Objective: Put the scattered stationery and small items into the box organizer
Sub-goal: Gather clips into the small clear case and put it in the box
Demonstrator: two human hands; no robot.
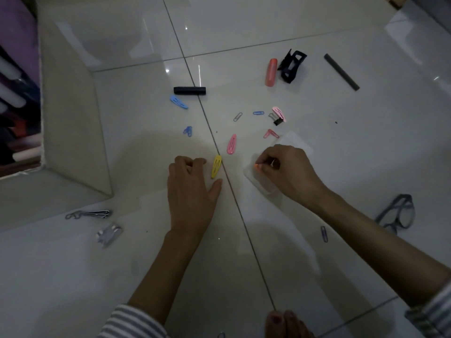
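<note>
Yellow hair clip (216, 166): on floor (317, 252), long axis near-to-far, just right of left hand (192, 191), between curled fingers (195, 163) and thumb; grasp not discernible. Right hand (285, 172): pinching small item (273, 163) over clear box organizer (296, 140), right of clip.

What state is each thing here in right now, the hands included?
left hand: fingers curled beside yellow hair clip; whether it holds anything is unclear.
right hand: pinches small item over clear box.
yellow hair clip: lying loose on floor.
clear box: on floor; open or closed, unclear.
black claw clip: tipped on its side.
glasses: lying on floor, untouched.
</note>
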